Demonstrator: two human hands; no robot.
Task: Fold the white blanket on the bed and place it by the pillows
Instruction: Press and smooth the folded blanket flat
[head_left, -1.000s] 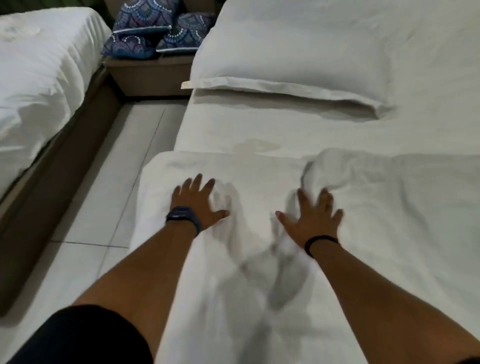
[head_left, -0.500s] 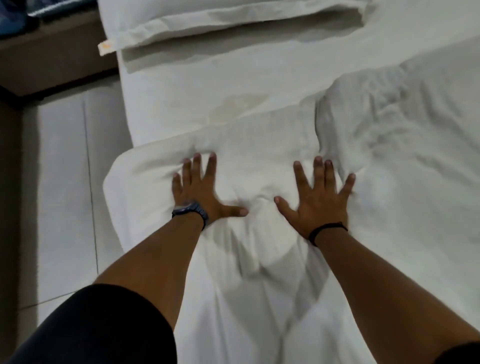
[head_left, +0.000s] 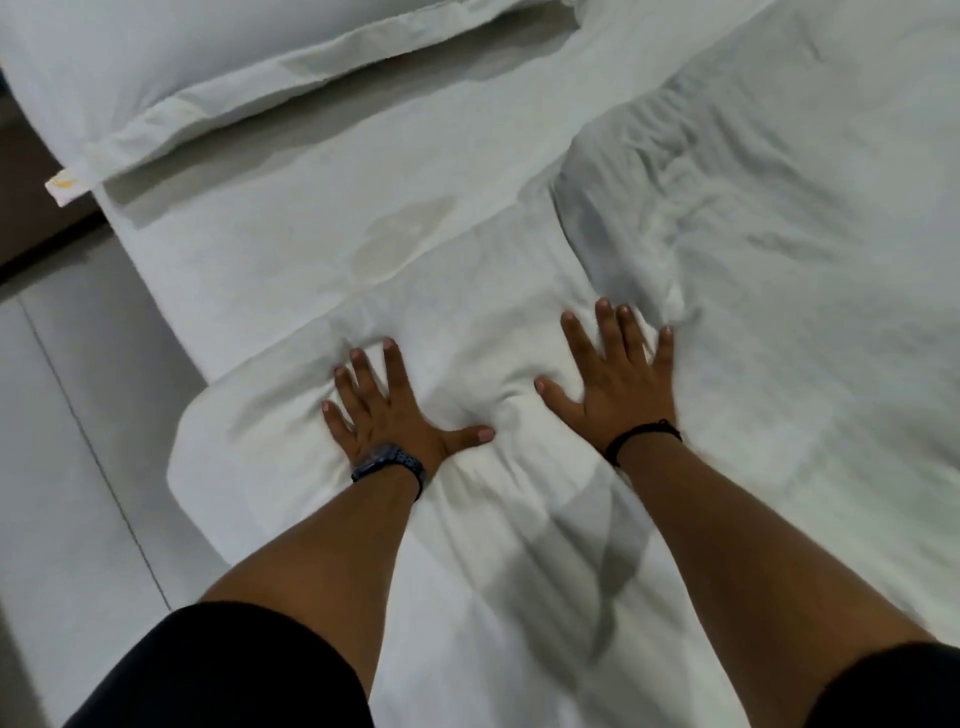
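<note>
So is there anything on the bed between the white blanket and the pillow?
Nothing visible. Both hands, left hand and right hand, press flat on the white blanket. Only bare, stained white bedsheet lies between it and the white pillow.

floor tiles (head_left: 78, 426) pale, left | brown furniture edge (head_left: 31, 208) upper left
</note>
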